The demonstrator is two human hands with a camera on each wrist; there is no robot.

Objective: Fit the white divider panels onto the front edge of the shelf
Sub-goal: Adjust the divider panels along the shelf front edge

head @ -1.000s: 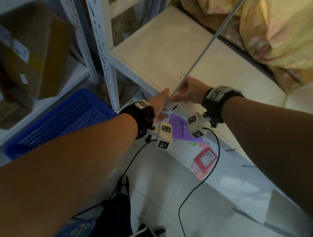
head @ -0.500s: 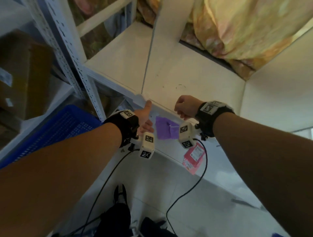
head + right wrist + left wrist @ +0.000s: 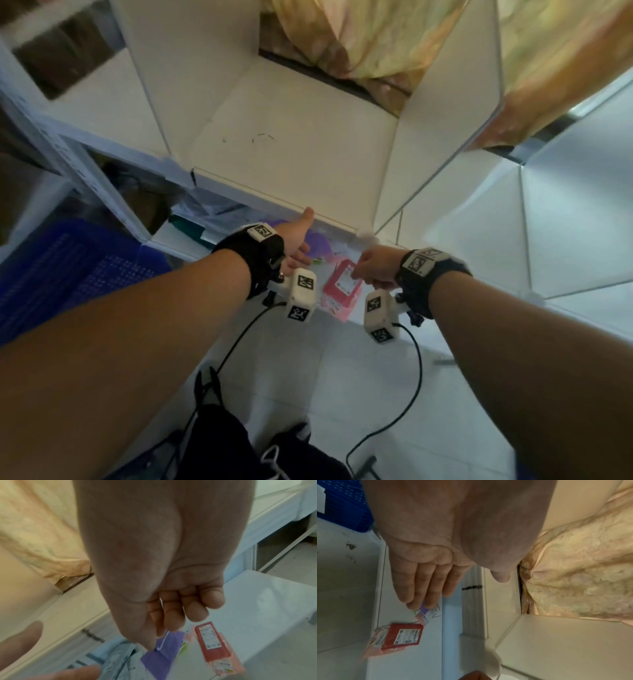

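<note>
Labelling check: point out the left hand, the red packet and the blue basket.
left hand [image 3: 426, 582]: left wrist view, on the straight fingers.
red packet [image 3: 344, 286]: head view, on its labelled face.
blue basket [image 3: 68, 270]: head view, on its perforated wall.

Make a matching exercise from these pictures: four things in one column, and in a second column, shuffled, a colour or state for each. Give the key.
Column 1
1. left hand
2. right hand
3. crate
4. packet

Column 2
A. blue, at the left
B. fingers curled, holding nothing
C. red with a white label, lying on the lower shelf
D. fingers straight, thumb at the shelf's front edge

Pairs: 1-D, 2-B, 3-A, 4-C
</note>
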